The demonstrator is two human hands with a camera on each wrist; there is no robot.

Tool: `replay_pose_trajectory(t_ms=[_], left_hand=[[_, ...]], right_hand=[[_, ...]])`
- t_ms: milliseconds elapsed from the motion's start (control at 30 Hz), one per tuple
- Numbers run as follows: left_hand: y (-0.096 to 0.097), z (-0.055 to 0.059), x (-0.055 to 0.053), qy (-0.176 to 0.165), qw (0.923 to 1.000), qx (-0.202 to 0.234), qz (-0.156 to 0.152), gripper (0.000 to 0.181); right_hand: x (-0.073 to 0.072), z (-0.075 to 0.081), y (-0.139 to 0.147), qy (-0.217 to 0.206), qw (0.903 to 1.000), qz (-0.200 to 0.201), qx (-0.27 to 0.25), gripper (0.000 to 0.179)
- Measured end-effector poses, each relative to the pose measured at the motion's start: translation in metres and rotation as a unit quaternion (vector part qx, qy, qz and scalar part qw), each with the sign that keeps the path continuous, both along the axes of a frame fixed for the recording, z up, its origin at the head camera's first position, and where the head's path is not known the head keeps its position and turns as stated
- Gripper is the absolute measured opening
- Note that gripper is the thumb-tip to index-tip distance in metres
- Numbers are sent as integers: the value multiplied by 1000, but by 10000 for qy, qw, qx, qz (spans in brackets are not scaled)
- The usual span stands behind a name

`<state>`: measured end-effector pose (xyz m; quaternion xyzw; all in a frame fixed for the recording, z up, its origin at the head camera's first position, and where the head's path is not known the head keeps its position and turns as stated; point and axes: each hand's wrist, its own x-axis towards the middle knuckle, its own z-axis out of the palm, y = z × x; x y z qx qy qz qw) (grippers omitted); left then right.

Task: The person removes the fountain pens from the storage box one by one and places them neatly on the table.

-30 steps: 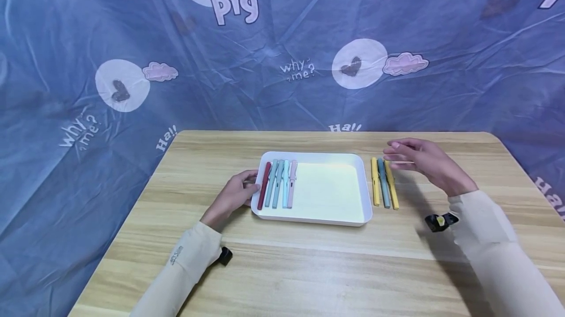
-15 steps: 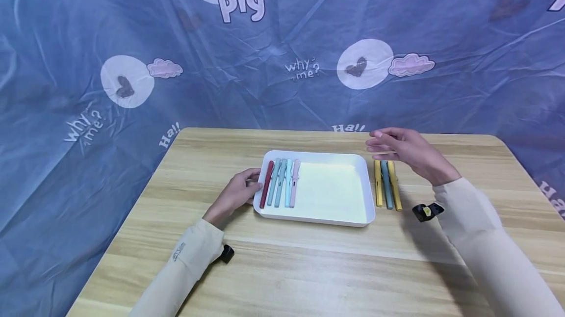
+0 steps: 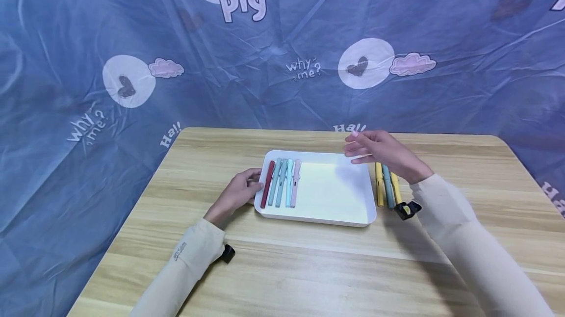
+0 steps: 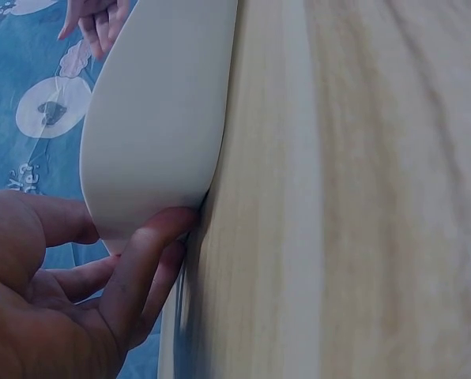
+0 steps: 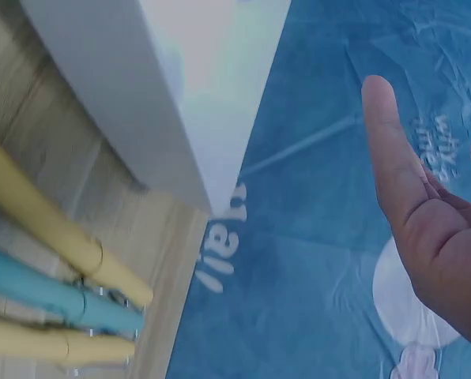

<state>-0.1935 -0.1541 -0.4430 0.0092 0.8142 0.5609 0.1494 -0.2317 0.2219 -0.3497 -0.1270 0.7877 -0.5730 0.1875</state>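
Observation:
A white tray (image 3: 335,194) stands on the wooden table, and my left hand (image 3: 238,192) grips its left end. In the left wrist view, the fingers (image 4: 141,276) curl against the tray's outer wall and lower edge. Inside the tray, along its left side, lie a dark red pen (image 3: 267,184), two grey-blue pens (image 3: 280,183), a light blue pen (image 3: 289,183) and a pink pen (image 3: 295,183). My right hand (image 3: 384,152) hovers over the tray's far right corner, fingers extended and holding nothing. Beneath its wrist are two yellow pens (image 3: 379,184) with a teal pen (image 3: 388,187) between them.
The wooden table (image 3: 282,263) extends around the tray on all sides. A blue printed cloth (image 3: 265,96) hangs behind the table's far edge. Small black devices (image 3: 407,210) are strapped at both wrists.
My right hand has moved left, from above the pens beside the tray to over the tray's right corner. The left hand keeps its hold. The view has shifted slightly.

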Motion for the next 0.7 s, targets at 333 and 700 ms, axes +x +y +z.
replay_pose_trajectory(t_ms=[333, 700], left_hand=[[-1, -1, 2, 59, 9999, 91, -35, 49], [-2, -3, 1, 91, 9999, 113, -7, 49]], right_hand=[[-6, -12, -33, -135, 9991, 389, -67, 57], [-11, -24, -55, -316, 9959, 798, 295, 62]])
